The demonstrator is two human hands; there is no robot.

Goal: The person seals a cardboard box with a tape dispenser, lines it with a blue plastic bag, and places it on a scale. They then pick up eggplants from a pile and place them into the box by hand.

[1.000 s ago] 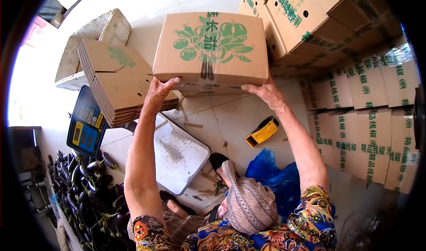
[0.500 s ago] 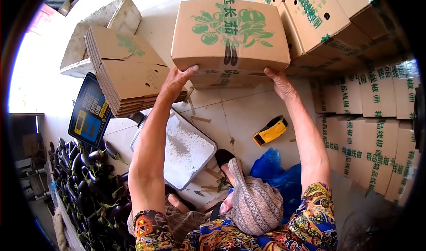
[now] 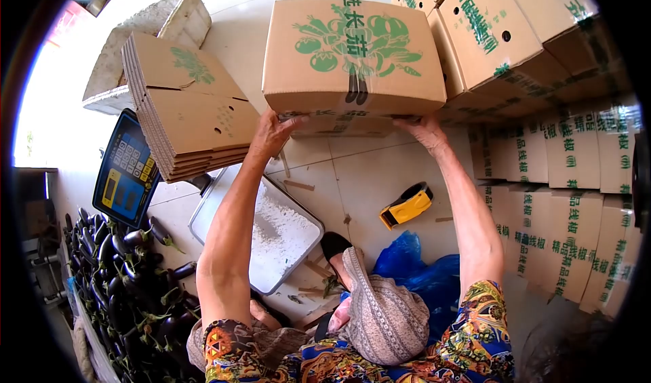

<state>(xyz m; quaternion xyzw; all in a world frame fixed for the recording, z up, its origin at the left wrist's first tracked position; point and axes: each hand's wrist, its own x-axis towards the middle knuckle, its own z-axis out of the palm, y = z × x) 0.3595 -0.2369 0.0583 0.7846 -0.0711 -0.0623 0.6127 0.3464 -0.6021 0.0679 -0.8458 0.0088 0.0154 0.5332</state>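
Straight ahead is a taped cardboard box [image 3: 400, 51] with green vegetable prints and green lettering on its top. My left hand [image 3: 273, 133] grips its near left lower corner, fingers mostly hidden by the cardboard. At the near right lower edge, my right hand [image 3: 425, 133] holds it the same way, its fingers tucked along the edge. Directly beneath shows part of another printed carton [image 3: 346, 127], overlapped by the held box. Both arms are stretched forward.
Flattened cartons [image 3: 190, 108] lean left beside a scale display [image 3: 125, 169]; the scale platform [image 3: 288, 237] has white residue. Eggplants [image 3: 129, 281] are heaped lower left. A yellow tape dispenser [image 3: 405, 207] and blue plastic bag [image 3: 420, 271] lie on the floor. Packed boxes [image 3: 488, 37] stand right.
Both hands have shifted slightly lower on the box's near side; the left thumb has slid down from the upper edge. The surrounding view has shifted slightly left. The box stays nearly in place.
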